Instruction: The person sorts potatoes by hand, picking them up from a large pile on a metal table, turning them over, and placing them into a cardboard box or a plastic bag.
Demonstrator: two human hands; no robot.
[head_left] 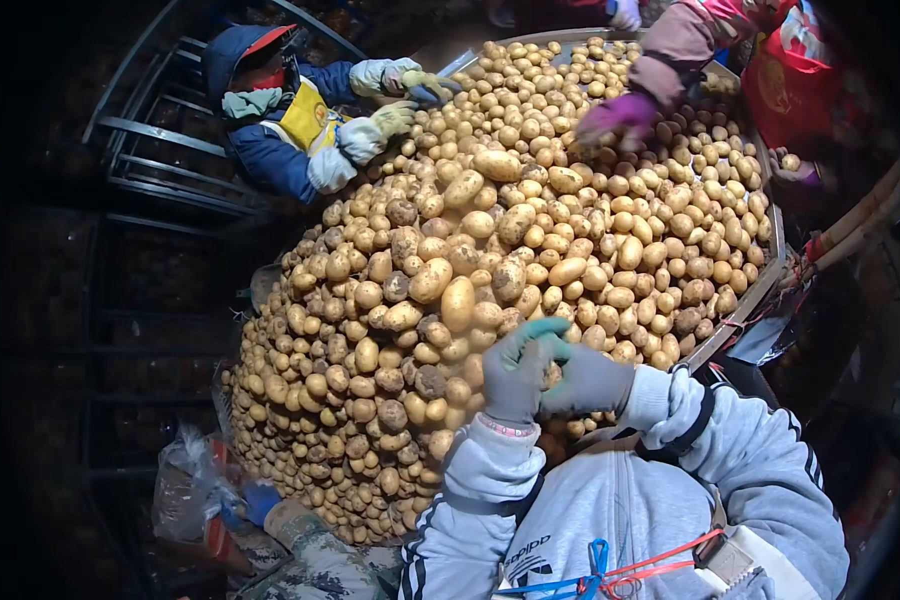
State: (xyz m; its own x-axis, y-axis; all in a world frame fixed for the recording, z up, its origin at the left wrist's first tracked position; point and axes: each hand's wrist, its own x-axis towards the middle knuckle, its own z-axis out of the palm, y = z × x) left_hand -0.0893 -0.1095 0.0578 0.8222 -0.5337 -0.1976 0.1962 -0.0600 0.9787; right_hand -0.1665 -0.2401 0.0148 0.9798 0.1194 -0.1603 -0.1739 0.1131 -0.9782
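Note:
My left hand (514, 378), in a grey glove with teal fingertips, is closed just in front of my chest. My right hand (588, 382), gloved the same way, meets it, fingers curled inward. Between the two hands shows part of a small brownish potato (552, 376); the gloves cover the rest of it. Right below and beyond them spreads a big heap of potatoes (458, 303), mostly yellow, some dark with soil.
A metal-edged table (745, 305) bounds the heap on the right. Across it, a co-worker's gloved hands (395, 118) touch potatoes; another's purple glove (618, 118) reaches in. A blue-gloved hand (260, 500) is at lower left, beside a plastic bag (183, 475). Metal racks (165, 140) stand at left.

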